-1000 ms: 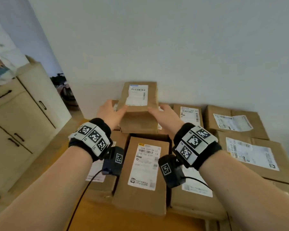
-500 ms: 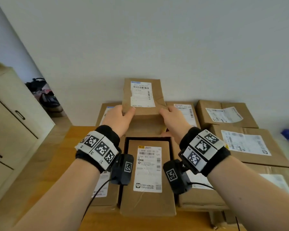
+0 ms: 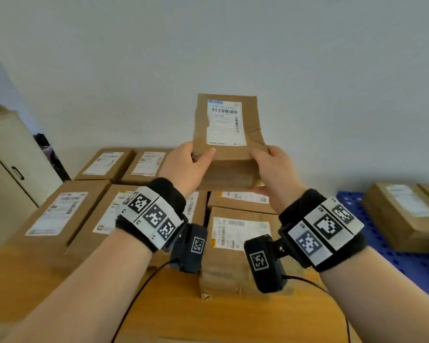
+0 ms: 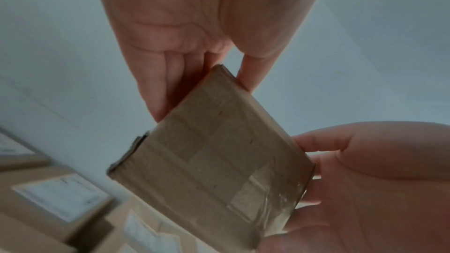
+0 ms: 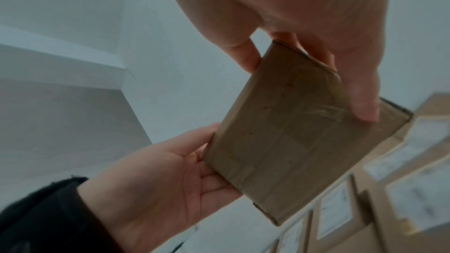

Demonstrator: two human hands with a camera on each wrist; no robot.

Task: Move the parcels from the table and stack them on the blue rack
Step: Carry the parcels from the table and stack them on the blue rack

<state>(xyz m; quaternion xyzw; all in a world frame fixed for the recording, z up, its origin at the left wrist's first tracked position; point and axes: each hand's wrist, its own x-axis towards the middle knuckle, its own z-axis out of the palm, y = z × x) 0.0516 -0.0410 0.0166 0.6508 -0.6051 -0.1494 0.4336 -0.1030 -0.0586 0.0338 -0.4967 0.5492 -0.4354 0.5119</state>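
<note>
- Cardboard, brown and taped, makes up every parcel here; the wooden table [image 3: 208,315] serves as the landmark.
- Left of the table stands a pale cabinet [image 3: 13,169] with a dark handle.
- On the table lie the labelled parcels [image 3: 60,214] in rows, touching one another, each with a white shipping label facing up.
- Above the table's far rows, the left hand [image 3: 183,164] grips the lower left edge of the held parcel [image 3: 227,134], thumb on the labelled face and fingers [image 4: 158,88] flat against the back.
- That held parcel is lifted clear of the table's stack, upright and leaning slightly, its label turned toward the person and a plain white wall behind it.
- Its taped underside shows in both wrist views, with nothing touching it from below.
- On the parcel's lower right edge the right hand [image 3: 273,167] grips likewise, thumb in front, fingers [image 5: 362,91] spread behind.
- Right of the table sits the blue rack [image 3: 406,263], perforated, lower than the tabletop.
- On that rack rests a brown box [image 3: 404,214] with a label on top, well apart from the held parcel.
</note>
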